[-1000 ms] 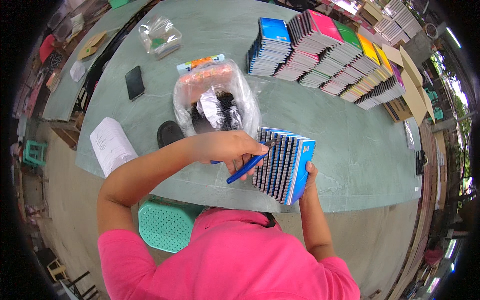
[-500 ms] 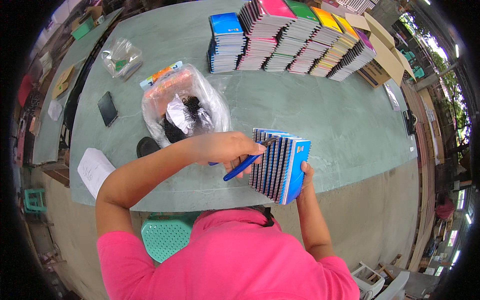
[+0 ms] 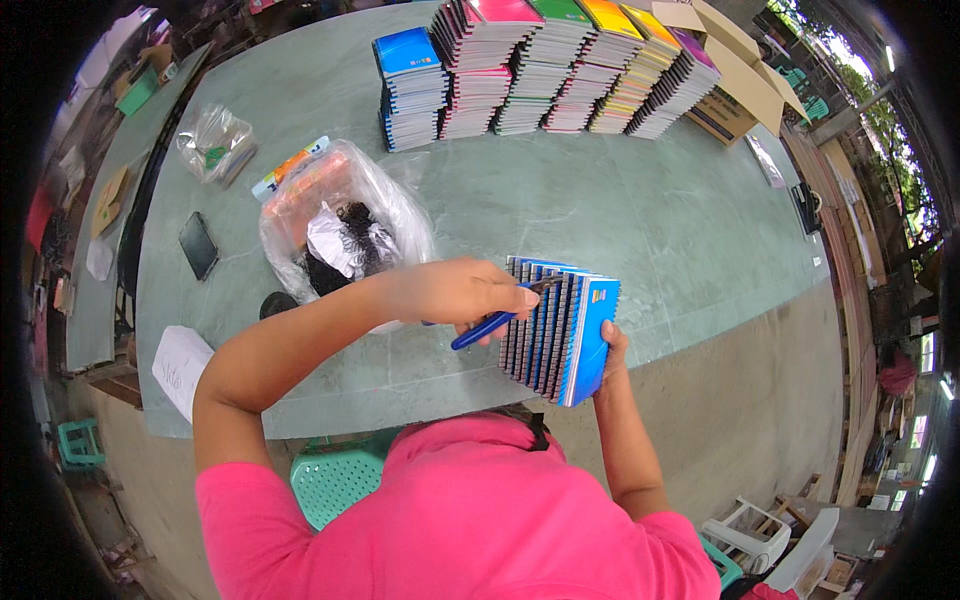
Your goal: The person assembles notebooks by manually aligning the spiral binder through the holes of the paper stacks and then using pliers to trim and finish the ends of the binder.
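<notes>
My left hand (image 3: 468,290) is closed around blue-handled pliers (image 3: 482,332). Their dark jaws meet the wire spiral bindings near the top of a bundle of blue spiral notebooks (image 3: 596,335); whether they grip a wire is too small to tell. My right hand (image 3: 614,348) clasps the bundle from its right side, thumb lying on the front cover. The bindings face left, in several rows side by side, and the bundle is held upright at the near edge of the table. The right fingers are hidden behind the notebooks.
Stacks of colourful notebooks (image 3: 520,75) stand at the far side of the green table (image 3: 500,190), beside an open cardboard box (image 3: 735,95). Left of my hands sits a clear plastic bag (image 3: 400,205) with dark and white contents. A phone (image 3: 198,246) and paper sheet (image 3: 180,372) lie further left.
The view has turned a little, so the table and its stacks sit further left in the picture. Both hands, the pliers and the notebook bundle keep almost the same pose.
</notes>
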Tool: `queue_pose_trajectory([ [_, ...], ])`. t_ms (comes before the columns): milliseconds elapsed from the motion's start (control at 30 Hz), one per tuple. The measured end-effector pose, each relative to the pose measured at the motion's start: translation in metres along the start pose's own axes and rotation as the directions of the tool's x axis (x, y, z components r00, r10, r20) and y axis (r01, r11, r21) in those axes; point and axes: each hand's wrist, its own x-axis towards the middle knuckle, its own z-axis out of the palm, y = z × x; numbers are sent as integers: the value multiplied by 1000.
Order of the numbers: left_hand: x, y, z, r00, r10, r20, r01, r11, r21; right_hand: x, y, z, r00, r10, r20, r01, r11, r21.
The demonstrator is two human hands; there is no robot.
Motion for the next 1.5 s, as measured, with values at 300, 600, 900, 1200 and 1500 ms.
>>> queue_pose_trajectory([
  [300, 27, 0, 28, 852, 453, -264, 3, 499, 866, -12, -3, -3, 999, -32, -7, 33, 997, 66],
  [600, 97, -56, -13, 902, 234, -362, 122, 668, 734, -13, -57, -23, 978, -162, -131, 83, 878, -472],
  [900, 139, -75, -5, 866, 359, -349, 100, 560, 823, 14, -63, 17, 892, -452, -20, -270, -497, -825],
  [1200, 193, -2, 53, 850, 484, 209, -340, 199, 919, -16, -78, 3, 958, -276, 83, -101, -593, -799],
  [1500, 189, -6, 18, 859, 504, -88, -363, 722, 589, -49, -43, -110, 710, -586, -390, 129, 653, -746],
])
